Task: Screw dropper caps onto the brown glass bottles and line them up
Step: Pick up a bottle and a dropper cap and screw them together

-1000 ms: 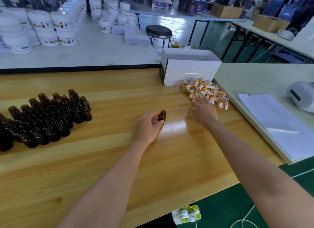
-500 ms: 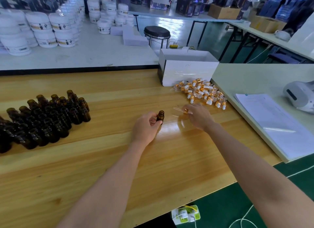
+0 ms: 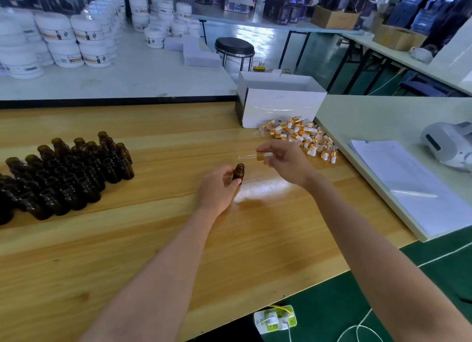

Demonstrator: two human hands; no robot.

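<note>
Brown glass bottle [image 3: 238,173] gripped upright by left hand [image 3: 217,191]; right hand [image 3: 286,161] pinches dropper cap [image 3: 260,155], whose near-horizontal pipette may strike the bottle's rim if not tilted upright.

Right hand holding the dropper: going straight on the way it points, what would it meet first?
Probably the open brown bottle in the left hand, just beyond the glass tip of the dropper cap. Depth is unclear, so the right hand might pass above it.

Uncapped brown bottle [image 3: 238,172] stands upright, gold-collared dropper cap [image 3: 260,155] horizontal just above it.
</note>
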